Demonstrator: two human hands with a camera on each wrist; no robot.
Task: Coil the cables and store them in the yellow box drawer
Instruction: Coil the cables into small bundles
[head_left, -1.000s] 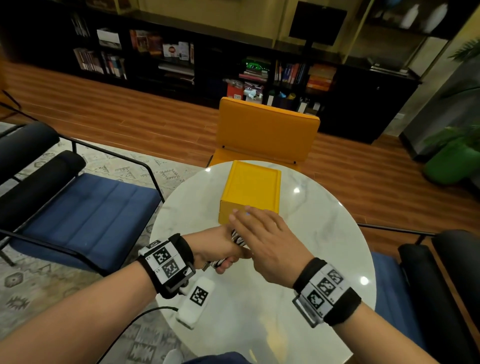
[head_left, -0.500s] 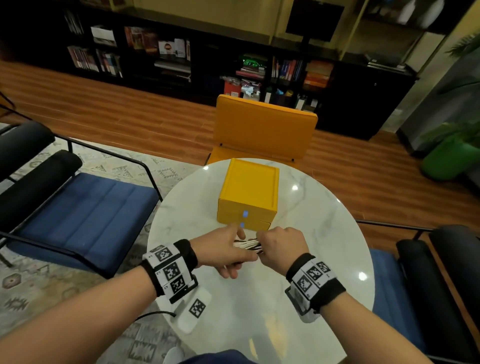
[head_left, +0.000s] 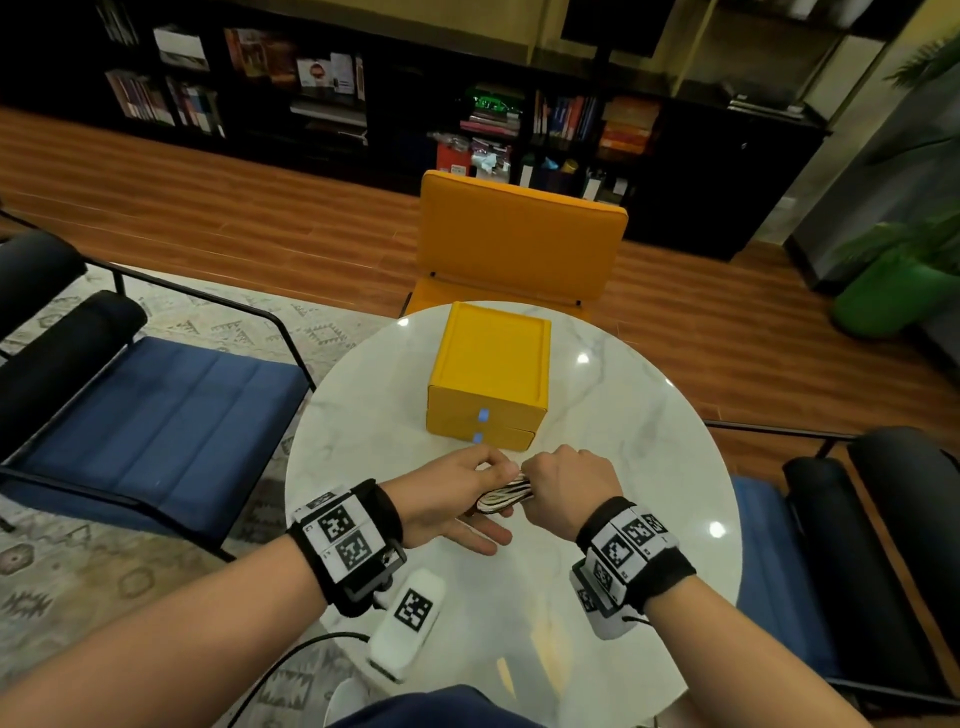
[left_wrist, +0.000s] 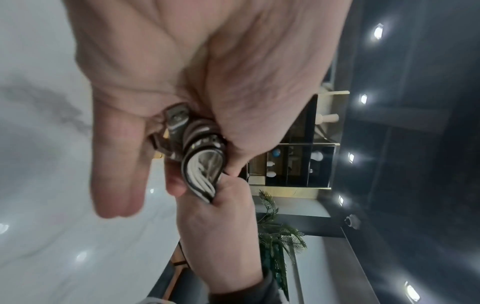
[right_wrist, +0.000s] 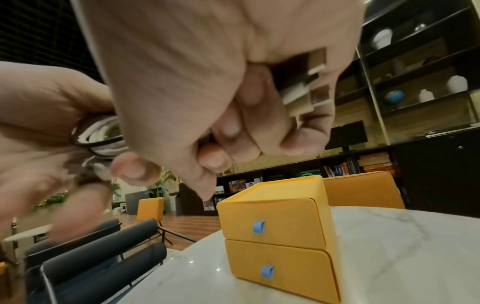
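Two hands meet above the near half of a round white marble-patterned table, both grasping one bundle of coiled black and white cables. The left hand pinches the bundle's left end between thumb and forefinger, its remaining fingers extended beneath; the left wrist view shows a metal plug end tucked against the palm. The right hand is clenched round the bundle's right end, fingers curled tight. The bundle is held off the tabletop, just near of a yellow two-drawer storage box. The box stands at the table's centre, both drawers closed, each with a small blue pull tab on its front. A white oblong device bearing a square black-and-white marker lies at the near left edge of the table, with a black cord running from it. A yellow upholstered chair stands at the far side; a blue-cushioned black-framed chair stands at the left. Dark bookshelves line the far wall.
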